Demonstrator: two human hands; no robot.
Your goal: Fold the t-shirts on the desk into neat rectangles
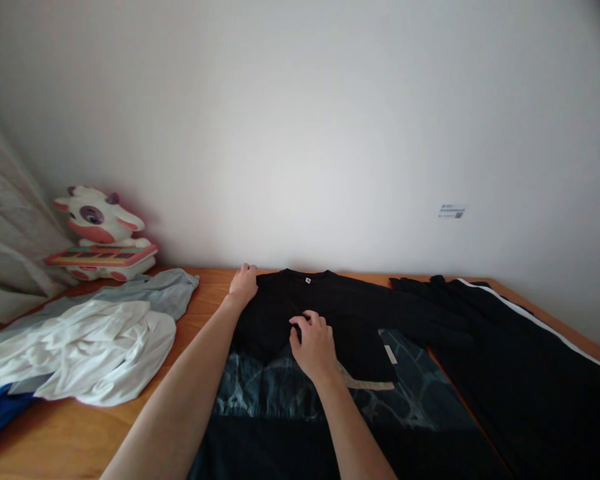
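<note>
Pale curtain [10, 220] hangs at the far left, beside a cow-shaped toy [103, 233] with a keyboard, near the wall [300, 133]. In front of the toy lies a grey cloth [173, 293]; a crumpled white cloth [105, 347] overlaps it, and part of a blue cloth [0, 413] shows at the near left corner. Between the white cloth and the left arm runs a strip of orange wooden table [200, 313], room for sideways movement.

The left hand [243, 283] is at the left shoulder edge of a black shirt [360, 300], fingers curled; whether they pinch fabric, I cannot tell. The shirt lies spread mid-table, its neckline close to the table's far edge. Over its middle, the right hand [314, 343] is loosely bent, thumb apart from the fingers, grasping nothing visible.

Beneath the shirt's lower part, a patterned cloth [420, 387] reaches toward the near side. Right of it, a thin line of wood separates it from a black striped garment [530, 380], which the shirt's right sleeve meets.
</note>
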